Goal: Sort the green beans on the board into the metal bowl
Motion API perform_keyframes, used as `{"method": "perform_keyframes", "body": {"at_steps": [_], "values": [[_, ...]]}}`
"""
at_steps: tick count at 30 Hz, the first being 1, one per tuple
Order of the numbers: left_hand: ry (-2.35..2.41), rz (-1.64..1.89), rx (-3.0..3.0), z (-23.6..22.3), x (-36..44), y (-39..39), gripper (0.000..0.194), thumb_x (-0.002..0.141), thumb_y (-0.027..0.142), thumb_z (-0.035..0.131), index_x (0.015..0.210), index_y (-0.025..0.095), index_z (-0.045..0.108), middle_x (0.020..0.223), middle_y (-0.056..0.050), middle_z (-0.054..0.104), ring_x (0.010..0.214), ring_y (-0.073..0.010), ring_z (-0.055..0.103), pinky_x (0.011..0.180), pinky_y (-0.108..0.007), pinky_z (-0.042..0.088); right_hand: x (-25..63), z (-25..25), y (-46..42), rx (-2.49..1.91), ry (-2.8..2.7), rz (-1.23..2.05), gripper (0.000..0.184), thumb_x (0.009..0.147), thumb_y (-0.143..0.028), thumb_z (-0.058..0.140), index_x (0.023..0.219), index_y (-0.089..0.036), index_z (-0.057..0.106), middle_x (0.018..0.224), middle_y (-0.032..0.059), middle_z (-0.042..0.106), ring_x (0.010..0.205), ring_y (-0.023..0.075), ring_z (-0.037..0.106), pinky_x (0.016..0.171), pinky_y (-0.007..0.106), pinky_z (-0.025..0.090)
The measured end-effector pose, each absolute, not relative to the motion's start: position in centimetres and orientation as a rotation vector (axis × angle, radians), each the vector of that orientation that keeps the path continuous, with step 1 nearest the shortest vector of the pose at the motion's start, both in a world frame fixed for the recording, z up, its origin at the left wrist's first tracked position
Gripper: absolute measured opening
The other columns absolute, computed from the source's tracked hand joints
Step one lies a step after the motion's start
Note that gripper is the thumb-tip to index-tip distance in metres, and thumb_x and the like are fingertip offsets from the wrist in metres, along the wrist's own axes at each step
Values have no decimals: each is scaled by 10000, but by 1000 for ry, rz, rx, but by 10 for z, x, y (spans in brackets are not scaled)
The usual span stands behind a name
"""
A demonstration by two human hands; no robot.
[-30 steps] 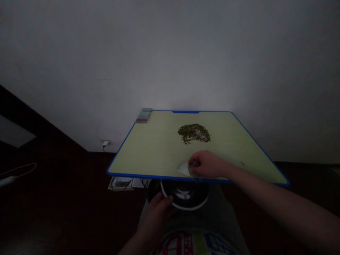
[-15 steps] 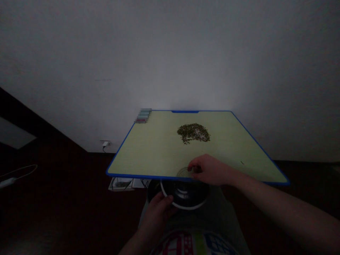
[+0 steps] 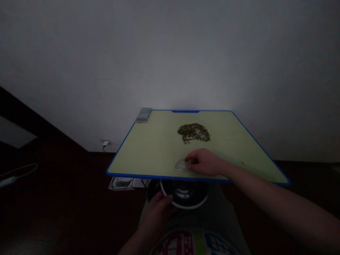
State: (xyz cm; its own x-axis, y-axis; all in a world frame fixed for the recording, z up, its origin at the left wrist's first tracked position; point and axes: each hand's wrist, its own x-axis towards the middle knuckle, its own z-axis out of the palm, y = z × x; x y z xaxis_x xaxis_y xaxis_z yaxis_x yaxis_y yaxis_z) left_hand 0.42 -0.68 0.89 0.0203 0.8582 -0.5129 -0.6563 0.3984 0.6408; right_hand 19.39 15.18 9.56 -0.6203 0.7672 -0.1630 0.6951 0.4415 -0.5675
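My right hand (image 3: pixel 203 162) pinches a clear, curved-edged protractor (image 3: pixel 181 165) low over the near part of the table top; my fingers cover its right side. Below the table's near edge, my left hand (image 3: pixel 159 205) grips the left rim of a dark bowl (image 3: pixel 187 198) with a white rim, held above my lap. The table edge hides the bowl's far side. Beyond my right hand, a loose heap of small brownish-green grains (image 3: pixel 192 131) lies spread on the table, thinner toward its near right part.
The pale yellow-green table top (image 3: pixel 148 148) has a blue edge and stands against a grey wall (image 3: pixel 170 53). A blurred-out stack (image 3: pixel 143 115) sits at its far left corner. A small dark sliver (image 3: pixel 242 162) lies at right. A white box (image 3: pixel 121 183) with cables shows underneath.
My right hand has moved slightly away from me and left with the protractor, off the table's near edge. My left hand and the bowl have stayed in place. The grain heap looks the same.
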Motion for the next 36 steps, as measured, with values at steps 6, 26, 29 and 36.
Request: {"method": "perform_keyframes", "body": {"at_steps": [6,26,29,36], "values": [[1020,1196,227,10,6,-7,210,720,179,742,926,136,749,948,-109,813,960,-289,742,945,-435,552,186,102,150,-1323,-2612,929,374,732,-225,646,1076,-137,765,713,32,688,602,128,548,583,243,376],[1029,1192,251,10,4,-8,263,714,213,757,967,141,750,996,-134,806,963,-297,737,899,-409,550,191,101,149,-1188,-2619,1126,384,751,-219,661,1115,-133,746,763,40,713,642,138,576,604,242,411],[1037,1183,268,11,4,-8,245,717,228,761,953,160,757,1019,-131,803,979,-301,732,870,-391,556,193,101,144,-1174,-2607,1150,396,751,-212,656,1131,-139,742,769,41,714,649,140,580,600,239,412],[1013,1196,252,11,5,-9,253,733,207,749,979,145,743,1023,-134,801,969,-302,737,901,-414,553,203,103,134,-1062,-2638,1139,372,767,-211,642,1120,-161,748,828,57,734,695,156,609,655,259,435]]}}
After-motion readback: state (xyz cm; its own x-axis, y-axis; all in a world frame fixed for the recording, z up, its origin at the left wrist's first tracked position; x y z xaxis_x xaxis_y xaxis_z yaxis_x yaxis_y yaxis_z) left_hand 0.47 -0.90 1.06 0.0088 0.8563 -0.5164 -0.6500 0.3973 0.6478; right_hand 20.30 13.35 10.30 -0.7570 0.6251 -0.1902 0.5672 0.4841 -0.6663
